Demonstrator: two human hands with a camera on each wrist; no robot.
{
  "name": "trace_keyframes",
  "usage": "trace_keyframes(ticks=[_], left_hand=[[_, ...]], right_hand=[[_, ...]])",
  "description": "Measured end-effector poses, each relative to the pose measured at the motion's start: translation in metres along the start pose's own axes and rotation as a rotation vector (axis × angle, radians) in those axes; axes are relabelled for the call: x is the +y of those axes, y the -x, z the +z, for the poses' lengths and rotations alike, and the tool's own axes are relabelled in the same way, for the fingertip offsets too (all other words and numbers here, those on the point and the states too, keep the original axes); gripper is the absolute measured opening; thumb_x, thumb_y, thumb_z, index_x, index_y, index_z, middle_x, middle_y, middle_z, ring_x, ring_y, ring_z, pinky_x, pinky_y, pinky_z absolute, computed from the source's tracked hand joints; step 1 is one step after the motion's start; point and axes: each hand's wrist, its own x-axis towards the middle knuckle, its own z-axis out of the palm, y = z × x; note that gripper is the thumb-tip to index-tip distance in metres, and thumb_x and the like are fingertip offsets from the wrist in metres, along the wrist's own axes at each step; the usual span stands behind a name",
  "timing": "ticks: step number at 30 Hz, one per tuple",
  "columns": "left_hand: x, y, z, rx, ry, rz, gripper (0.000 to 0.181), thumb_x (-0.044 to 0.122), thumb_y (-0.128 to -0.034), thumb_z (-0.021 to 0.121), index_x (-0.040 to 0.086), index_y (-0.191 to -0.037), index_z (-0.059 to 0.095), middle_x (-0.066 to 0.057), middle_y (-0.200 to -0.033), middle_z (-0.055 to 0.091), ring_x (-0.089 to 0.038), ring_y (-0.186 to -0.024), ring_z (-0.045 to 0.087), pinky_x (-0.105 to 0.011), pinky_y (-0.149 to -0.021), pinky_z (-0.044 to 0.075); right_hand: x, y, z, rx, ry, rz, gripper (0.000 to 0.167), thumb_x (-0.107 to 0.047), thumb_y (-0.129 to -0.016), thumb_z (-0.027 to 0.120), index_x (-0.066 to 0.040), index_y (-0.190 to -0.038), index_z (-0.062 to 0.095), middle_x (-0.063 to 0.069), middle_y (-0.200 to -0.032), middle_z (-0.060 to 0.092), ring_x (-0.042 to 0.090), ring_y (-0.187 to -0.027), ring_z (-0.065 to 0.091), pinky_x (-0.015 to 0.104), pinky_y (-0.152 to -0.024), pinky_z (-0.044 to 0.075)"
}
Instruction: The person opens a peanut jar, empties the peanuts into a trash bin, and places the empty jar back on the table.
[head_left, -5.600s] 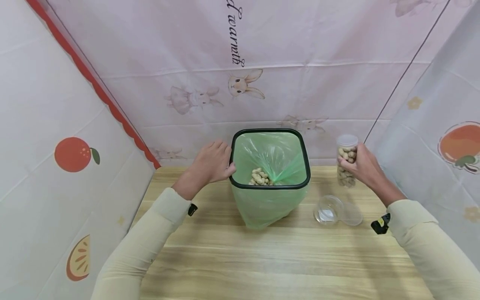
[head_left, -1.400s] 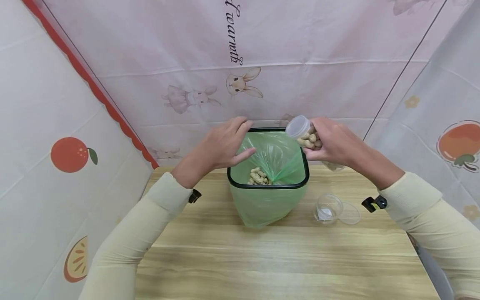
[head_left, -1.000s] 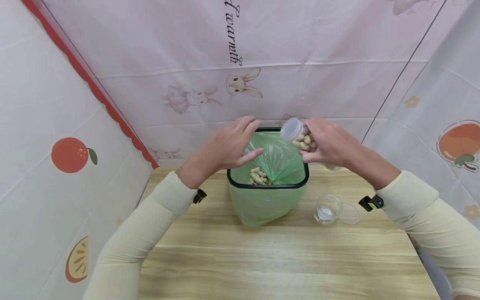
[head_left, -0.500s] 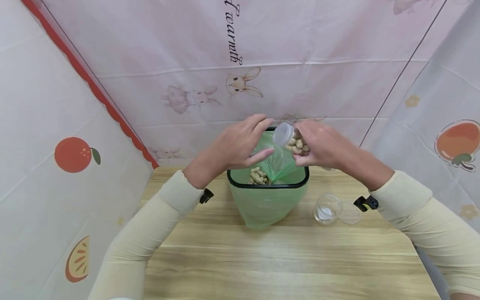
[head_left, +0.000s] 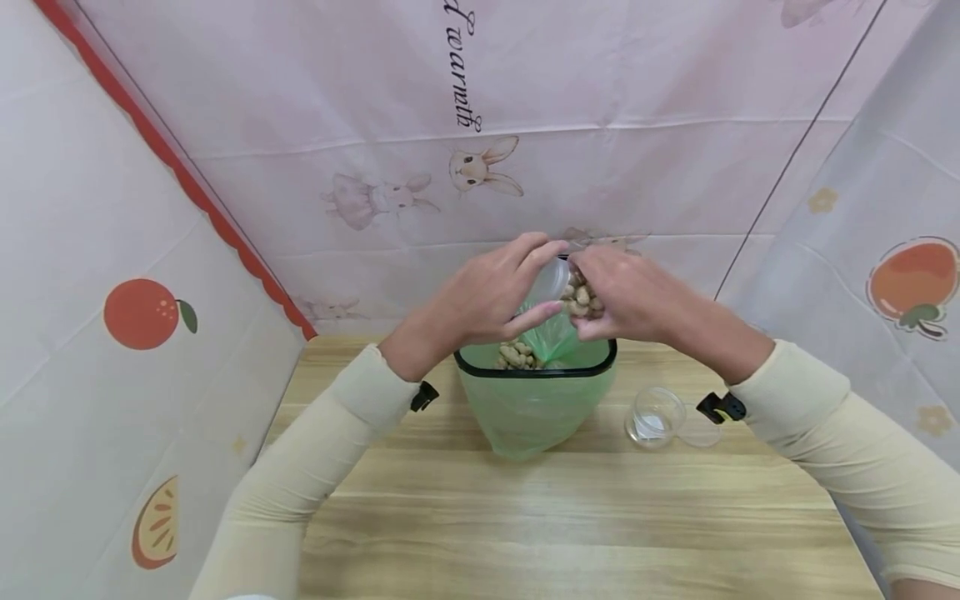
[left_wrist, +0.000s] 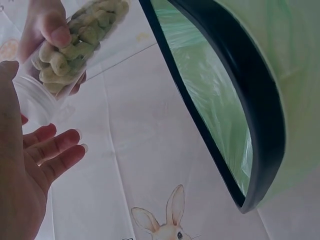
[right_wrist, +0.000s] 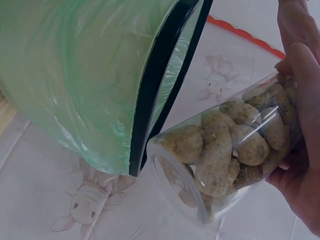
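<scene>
Peanut jar base [right_wrist: 177, 182], right wrist view only

Wood-grain table [head_left: 540, 517] beneath green-lined bin [head_left: 532, 412], clear cup [head_left: 655, 417] and, seemingly, lid [head_left: 703, 430].

Rabbit-print cloth [head_left: 555, 108] behind a wooden table [head_left: 555, 517]

The bag [head_left: 528, 412] is translucent green, its rim [head_left: 536, 372] black; the peanuts [head_left: 516, 355] tan, the jar [right_wrist: 235, 150] clear, its lid [head_left: 553, 282] whitish; the sleeves [head_left: 322, 450] cream. The desk [head_left: 555, 525] has yellowish grain. Past its far edge, pink cloth [head_left: 360, 92] shows rabbits [head_left: 480, 167]; past its left, white cloth [head_left: 67, 217] shows red fruit [head_left: 141, 314].
</scene>
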Motion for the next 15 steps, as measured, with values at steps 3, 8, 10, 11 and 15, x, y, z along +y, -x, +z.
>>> trace_keyframes(ticks=[3, 8, 10, 11, 15], left_hand=[[0.0009, 0.0000, 0.0023, 0.017, 0.003, 0.010, 0.064, 0.042, -0.1042, 0.054, 0.003, -0.153, 0.039, -0.018, -0.144, 0.052, -0.025, -0.112, 0.066, -0.038, -0.093, 0.059], [0.0015, -0.0004, 0.0055, 0.018, 0.007, 0.026, 0.056, 0.039, -0.1057, 0.051, 0.005, -0.149, 0.042, -0.015, -0.138, 0.057, -0.024, -0.111, 0.066, -0.038, -0.090, 0.059], [0.0015, -0.0003, 0.0066, 0.020, 0.003, 0.034, 0.052, 0.039, -0.1070, 0.049, 0.005, -0.146, 0.044, -0.014, -0.135, 0.059, -0.023, -0.108, 0.066, -0.038, -0.087, 0.059], [0.0016, -0.0002, 0.0073, 0.023, -0.005, 0.039, 0.053, 0.043, -0.1088, 0.043, 0.005, -0.144, 0.044, -0.015, -0.132, 0.060, -0.024, -0.106, 0.066, -0.037, -0.085, 0.059], [0.0021, -0.0010, 0.0101, 0.067, -0.085, 0.078, 0.067, 0.053, -0.1103, 0.013, 0.003, -0.135, 0.050, -0.013, -0.114, 0.063, -0.022, -0.089, 0.061, -0.034, -0.073, 0.056]], right_hand=[[-0.0019, 0.0000, 0.0016, 0.016, 0.003, -0.021, 0.053, -0.027, -0.073, 0.074, 0.003, -0.113, 0.056, 0.008, -0.088, 0.057, 0.019, -0.075, 0.051, 0.034, -0.063, 0.046], [-0.0036, 0.0008, 0.0021, 0.026, 0.010, -0.029, 0.057, -0.028, -0.074, 0.074, 0.002, -0.119, 0.055, 0.007, -0.089, 0.058, 0.019, -0.076, 0.051, 0.034, -0.063, 0.048], [-0.0044, 0.0007, 0.0021, 0.022, 0.010, -0.027, 0.057, -0.028, -0.074, 0.075, 0.002, -0.119, 0.055, 0.007, -0.089, 0.058, 0.018, -0.076, 0.051, 0.033, -0.063, 0.048], [-0.0051, 0.0006, 0.0021, 0.019, 0.010, -0.026, 0.056, -0.028, -0.074, 0.075, 0.001, -0.117, 0.056, 0.006, -0.088, 0.057, 0.018, -0.075, 0.051, 0.033, -0.063, 0.048], [-0.0082, 0.0014, 0.0034, 0.013, 0.029, -0.021, 0.050, -0.029, -0.073, 0.076, -0.001, -0.110, 0.056, 0.005, -0.084, 0.055, 0.017, -0.073, 0.048, 0.031, -0.058, 0.044]])
